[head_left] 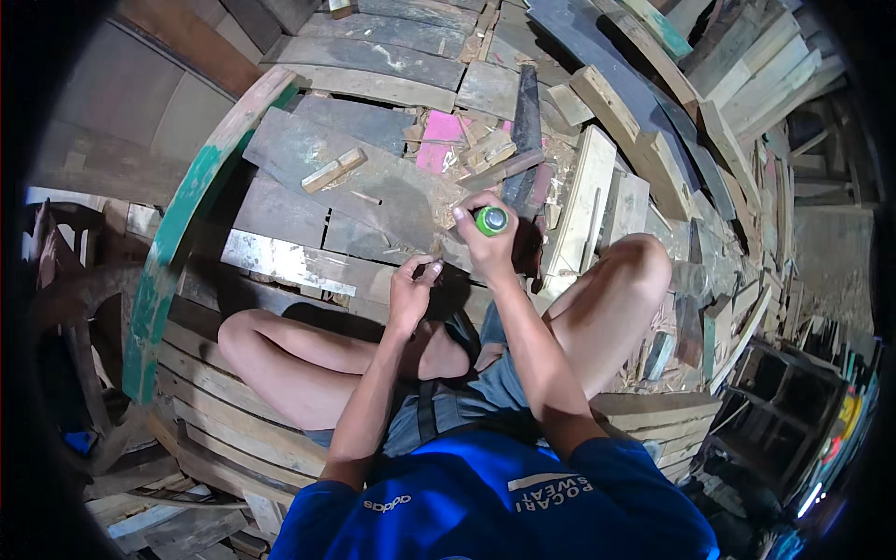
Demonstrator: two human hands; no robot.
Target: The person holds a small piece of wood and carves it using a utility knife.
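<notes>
My right hand (489, 252) is closed around a tool with a green handle (491, 220). Its round butt end, with a dark ring and a pale centre, faces up, and the working end is hidden below my fist. Just left of it and lower, my left hand (411, 291) is closed, thumb and fingertips together near the boards. Whatever those fingers may hold is too small to make out. Between my bent legs, both hands are over the worn plank surface (392, 219), which is strewn with wood chips.
A small wood block (334, 171) lies on the boards, with a pink piece (439, 140) and wood scraps (487, 149) beyond. A long dark bar (527, 112) and pale plank (581, 210) are on the right. A green-painted curved beam (182, 224) borders the left.
</notes>
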